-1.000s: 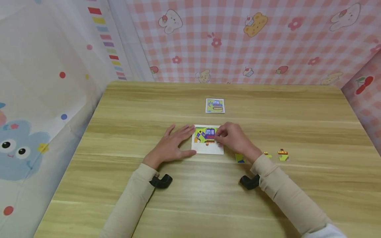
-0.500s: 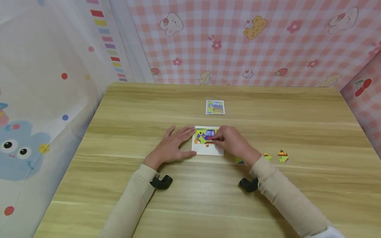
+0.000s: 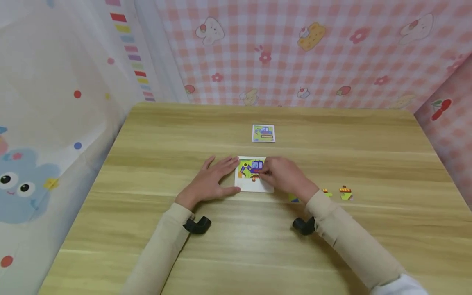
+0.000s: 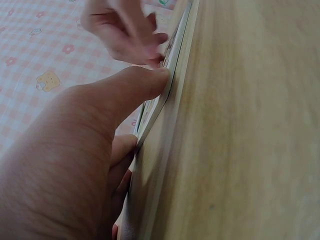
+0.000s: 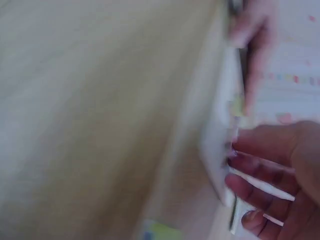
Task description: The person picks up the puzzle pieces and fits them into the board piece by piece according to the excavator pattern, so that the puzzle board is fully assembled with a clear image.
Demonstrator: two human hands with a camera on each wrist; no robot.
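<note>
A small white puzzle board (image 3: pixel 254 187) lies on the table, its upper part filled with a picture of a blue digger (image 3: pixel 254 164) on green. My left hand (image 3: pixel 209 179) rests at the board's left side with spread, fairly straight fingers. Its thumb (image 4: pixel 145 82) touches the near left corner, and the other fingertips reach the far left one. Over the right part of the picture, my right hand (image 3: pixel 285 175) pinches a puzzle piece, mostly hidden by its fingers. Blur covers those fingertips (image 5: pixel 240 185) in the right wrist view.
Several loose puzzle pieces lie right of the board: one (image 3: pixel 346 193) in plain sight, another (image 3: pixel 327 192) beside the right sleeve, a third (image 3: pixel 294 198) under the right wrist. Beyond the board is a small digger picture card (image 3: pixel 263 133). Checked cloth (image 3: pixel 287 61) hangs behind the table.
My right hand's fingertips have shifted a little left across the digger picture. The left hand keeps its hold at the board's edge. The head view has turned slightly.
</note>
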